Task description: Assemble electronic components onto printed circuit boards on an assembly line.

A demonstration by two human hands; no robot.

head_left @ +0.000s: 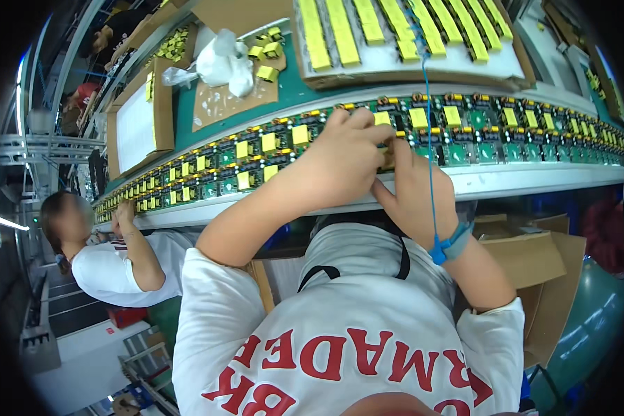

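Both my hands meet over a long row of green circuit boards (494, 153) fitted with yellow-wrapped blocks, probably transformers. My left hand (343, 156) is closed, its fingers curled down onto the boards beside a yellow block (383, 119). Just right of it, my right hand (423, 191) has its index finger pointing up to the boards and its thumb near the rail edge. A small brownish part shows between the hands, mostly covered by fingers. What either hand grips is hidden. A blue wrist strap (452, 243) with a cord is on my right wrist.
Behind the boards, a box (412, 69) holds rows of yellow blocks on white foam. White plastic bags (225, 66) and loose yellow blocks lie on cardboard at back left. A co-worker (111, 263) works farther left along the line. An open carton (534, 277) stands at my right.
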